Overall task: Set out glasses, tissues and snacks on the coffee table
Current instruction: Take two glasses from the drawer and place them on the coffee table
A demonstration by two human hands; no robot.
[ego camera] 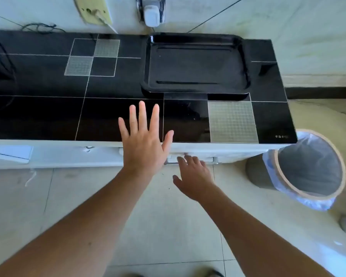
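While none of the glasses, tissues or snacks shows anywhere in view, the only thing ready to carry them is the glossy black rectangular tray (196, 64), lying bare toward the back right of the black glass-topped surface (48, 116) with its silver grid lines. Below the front edge, the right hand (194, 176) reaches to the pale drawer handle (192, 159), its fingers (185, 159) curled at the bar; whether they have closed round it I cannot tell. The left hand (144, 140) hovers flat over the front edge, fingers spread and straight, holding nothing. A likely slip: a hard pull could jolt the cabinet and make the tray slide on the slick glass, or the fingers could slide off the thin bar. Room is tight to the right, where the round lined waste bin (308, 168) stands just beside the cabinet corner; the tiled floor (168, 226) in front looks open for the drawer to travel.
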